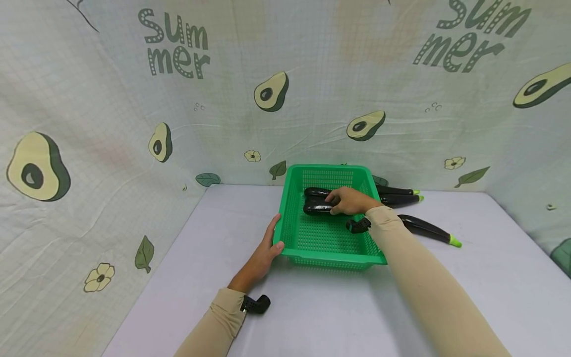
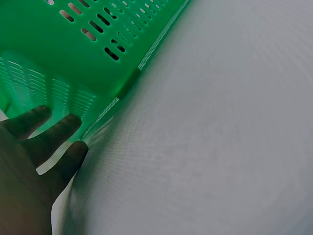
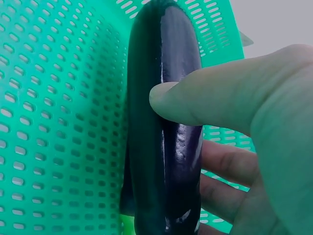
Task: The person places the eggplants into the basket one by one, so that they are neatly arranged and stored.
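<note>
A green basket stands on the table, with black eggplants lying side by side near its back. My right hand reaches in over the basket's right side. In the right wrist view, that hand holds a glossy eggplant, thumb on top and fingers along its side; part of another shows beneath. At the basket's left side is my left hand, thumb by the rim. The left wrist view shows this hand's fingers spread and fairly straight against the basket's outer wall.
Right of the basket lies an eggplant with a green tip. Two more lie behind it, partly hidden by the basket. A printed cloth hangs behind the white table.
</note>
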`<state>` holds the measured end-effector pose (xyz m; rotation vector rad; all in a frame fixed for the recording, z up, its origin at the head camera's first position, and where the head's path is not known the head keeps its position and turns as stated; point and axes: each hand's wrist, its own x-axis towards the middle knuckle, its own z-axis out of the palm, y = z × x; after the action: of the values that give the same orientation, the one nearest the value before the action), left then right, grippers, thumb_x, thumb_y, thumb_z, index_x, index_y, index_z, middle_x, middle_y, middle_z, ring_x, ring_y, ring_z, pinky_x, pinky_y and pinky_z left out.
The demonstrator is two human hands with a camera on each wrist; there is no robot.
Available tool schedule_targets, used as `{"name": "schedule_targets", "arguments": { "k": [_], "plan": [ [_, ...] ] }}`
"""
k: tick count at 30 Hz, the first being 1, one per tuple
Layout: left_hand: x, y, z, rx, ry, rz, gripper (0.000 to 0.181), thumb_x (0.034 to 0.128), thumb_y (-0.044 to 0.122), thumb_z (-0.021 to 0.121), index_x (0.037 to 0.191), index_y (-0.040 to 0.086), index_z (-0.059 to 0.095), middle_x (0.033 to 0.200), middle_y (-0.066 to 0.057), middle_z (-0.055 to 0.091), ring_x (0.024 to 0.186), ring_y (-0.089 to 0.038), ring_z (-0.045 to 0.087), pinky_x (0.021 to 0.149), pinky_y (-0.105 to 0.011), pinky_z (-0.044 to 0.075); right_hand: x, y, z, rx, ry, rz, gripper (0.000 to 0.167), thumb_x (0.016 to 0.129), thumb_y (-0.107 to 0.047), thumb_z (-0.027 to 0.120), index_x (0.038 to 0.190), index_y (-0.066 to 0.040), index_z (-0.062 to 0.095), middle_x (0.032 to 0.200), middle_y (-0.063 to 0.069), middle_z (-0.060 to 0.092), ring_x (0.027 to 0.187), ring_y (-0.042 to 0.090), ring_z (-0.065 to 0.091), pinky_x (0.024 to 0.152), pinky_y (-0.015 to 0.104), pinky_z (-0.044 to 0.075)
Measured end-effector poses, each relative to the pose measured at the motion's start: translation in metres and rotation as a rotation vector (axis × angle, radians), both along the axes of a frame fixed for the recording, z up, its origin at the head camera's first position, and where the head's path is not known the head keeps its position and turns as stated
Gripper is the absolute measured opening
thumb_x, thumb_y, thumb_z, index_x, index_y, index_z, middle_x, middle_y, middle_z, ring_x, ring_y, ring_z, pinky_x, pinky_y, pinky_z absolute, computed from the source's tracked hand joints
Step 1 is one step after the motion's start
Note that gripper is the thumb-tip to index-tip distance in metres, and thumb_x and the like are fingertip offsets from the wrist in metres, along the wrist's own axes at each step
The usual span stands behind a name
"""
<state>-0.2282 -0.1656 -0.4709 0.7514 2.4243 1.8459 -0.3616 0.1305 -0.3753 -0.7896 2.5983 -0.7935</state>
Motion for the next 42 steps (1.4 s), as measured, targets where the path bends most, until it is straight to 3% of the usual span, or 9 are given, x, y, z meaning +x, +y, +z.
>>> {"name": "schedule_targets", "arguments": {
  "k": [11, 22, 42],
  "plan": [
    [-0.0005, -0.0004, 0.0012, -0.001, -0.005, -0.003, 0.079, 0.0998, 0.057, 0.045, 0.162, 0.032, 0.003, 0.166, -0.011, 0.004, 0.147, -0.031, 0.011, 0.113, -0.064, 0.012, -0.0028, -0.0013, -0.0025, 0.028, 0.039, 0.005, 0.041, 0.094, -0.01, 0.069, 0.132, 0.002, 0.061, 0.124, 0.022, 0.064, 0.114, 0.037, 0.06, 0.089, 0.048, 0.051],
    [-0.0014, -0.0002, -0.0008, 0.025, -0.014, -0.022, 0.076, 0.1014, 0.048, 0.046, 0.162, 0.032, 0.003, 0.166, -0.008, 0.002, 0.148, -0.029, 0.009, 0.113, -0.062, 0.01, -0.0025, -0.0015, -0.0039, 0.05, 0.051, -0.016, 0.041, 0.095, -0.011, 0.069, 0.133, 0.002, 0.061, 0.125, 0.022, 0.063, 0.113, 0.037, 0.06, 0.088, 0.048, 0.051],
    [-0.0006, -0.0003, 0.0003, -0.001, 0.006, -0.005, 0.081, 0.0987, 0.06, 0.045, 0.162, 0.033, 0.002, 0.166, -0.008, 0.001, 0.149, -0.029, 0.007, 0.113, -0.063, 0.011, -0.0005, -0.006, -0.0033, 0.104, 0.065, -0.018, 0.041, 0.095, -0.012, 0.069, 0.132, 0.003, 0.061, 0.127, 0.024, 0.062, 0.114, 0.038, 0.059, 0.087, 0.047, 0.052]
  ]
}}
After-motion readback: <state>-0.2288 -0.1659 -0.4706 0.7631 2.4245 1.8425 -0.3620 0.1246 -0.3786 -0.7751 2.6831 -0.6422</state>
